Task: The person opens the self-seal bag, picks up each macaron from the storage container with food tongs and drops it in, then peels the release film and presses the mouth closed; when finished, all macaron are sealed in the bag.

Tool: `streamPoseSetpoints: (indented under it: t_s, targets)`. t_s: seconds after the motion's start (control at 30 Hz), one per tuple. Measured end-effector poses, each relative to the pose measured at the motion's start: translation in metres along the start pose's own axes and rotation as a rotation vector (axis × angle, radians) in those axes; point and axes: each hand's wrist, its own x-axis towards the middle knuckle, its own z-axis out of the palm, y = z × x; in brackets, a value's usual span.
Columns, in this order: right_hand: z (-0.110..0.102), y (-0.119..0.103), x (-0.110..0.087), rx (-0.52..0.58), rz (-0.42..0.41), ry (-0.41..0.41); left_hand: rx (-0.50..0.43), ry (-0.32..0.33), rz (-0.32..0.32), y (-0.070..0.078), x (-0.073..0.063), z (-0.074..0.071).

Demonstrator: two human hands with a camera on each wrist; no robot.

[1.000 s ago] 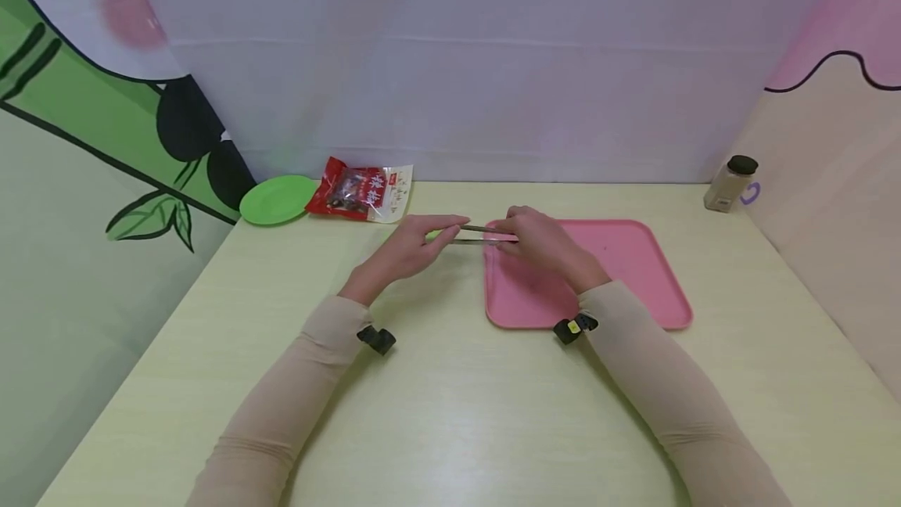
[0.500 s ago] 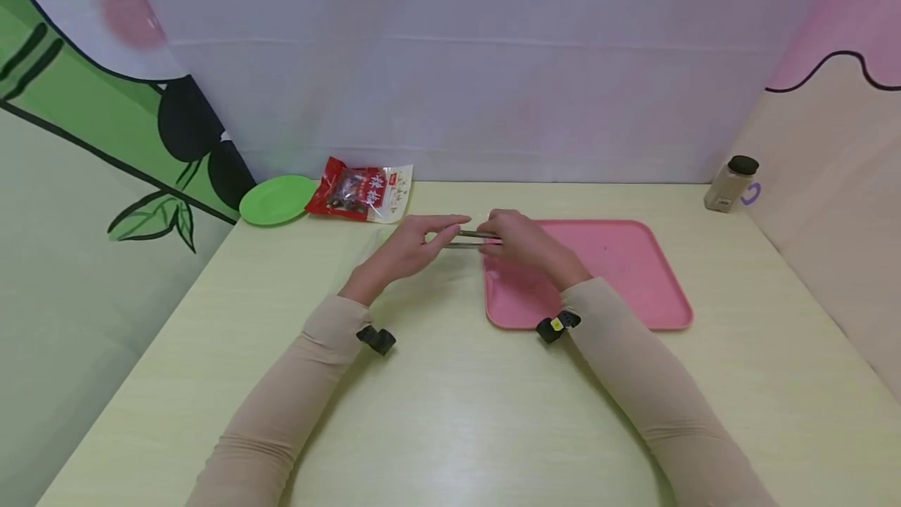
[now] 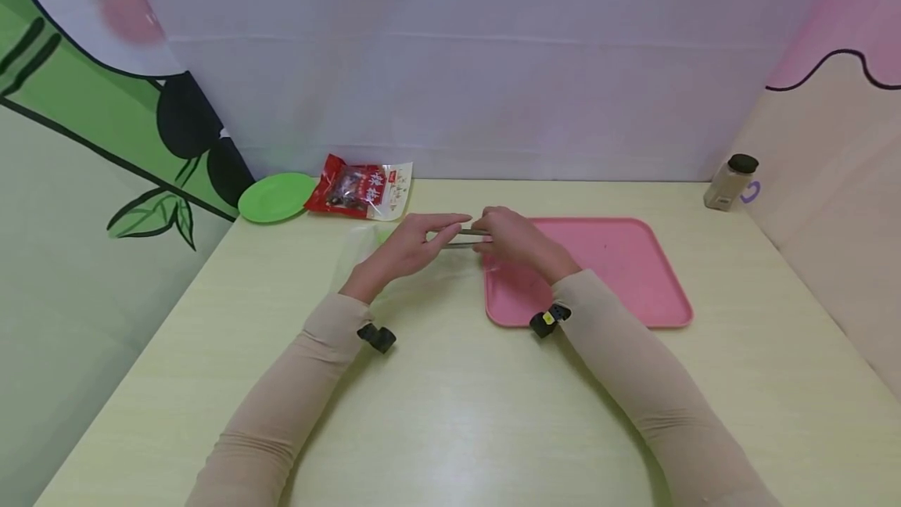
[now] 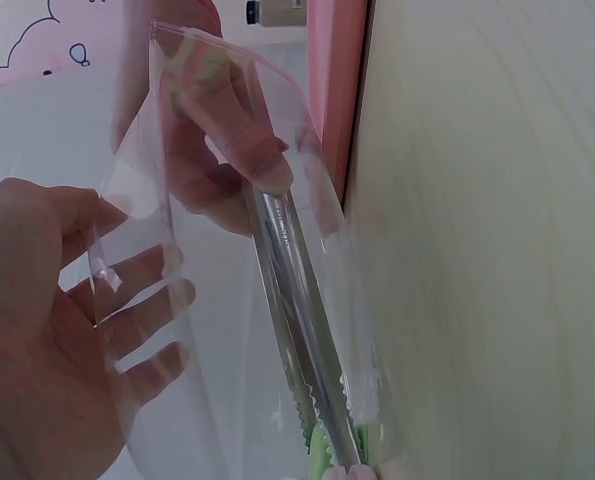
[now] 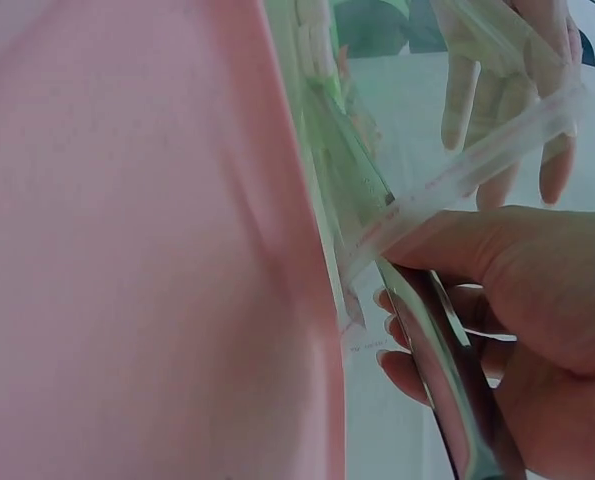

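Observation:
My right hand [image 3: 519,245] grips metal tongs [image 5: 432,340] by their arms, left of the tray. Their serrated ends [image 4: 322,420] reach into a clear plastic bag [image 4: 207,350]. Around the tips in the bag is something green and pale pink [image 4: 355,445], too hidden to name. My left hand [image 3: 407,245] is at the bag's mouth, its fingers straight and spread, seen through the film in the left wrist view. A strip of the bag's edge [image 5: 467,170] runs from the left fingers to beside the right thumb.
A pink tray [image 3: 605,280] lies under and beside my right hand. Behind the left hand are a green plate [image 3: 276,198] and a red-and-white snack packet [image 3: 359,190]. A black-capped jar [image 3: 730,185] stands at the back right.
My right hand has moved left toward the left hand, carrying the tongs deeper into the bag. The left hand has barely moved. The tray, plate, packet and jar stay put.

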Motion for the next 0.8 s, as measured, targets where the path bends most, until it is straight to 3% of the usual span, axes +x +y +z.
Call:
streamPoseSetpoints:
  t_s: [0.17, 0.37, 0.53, 0.8]
  targets:
    - [0.0, 0.005, -0.006, 0.035, 0.027, -0.012, 0.006, -0.006, -0.008, 0.0, 0.001, 0.001]
    - [-0.008, 0.012, -0.026, 0.019, -0.02, 0.03, 0.006, -0.004, 0.002, -0.001, 0.002, 0.003]
    - [-0.02, 0.026, -0.061, 0.001, -0.023, 0.051, 0.003, 0.003, 0.013, -0.003, 0.002, 0.005]
    - [-0.049, 0.071, -0.129, 0.087, 0.048, 0.095, 0.009, 0.015, 0.022, -0.005, 0.0, 0.004]
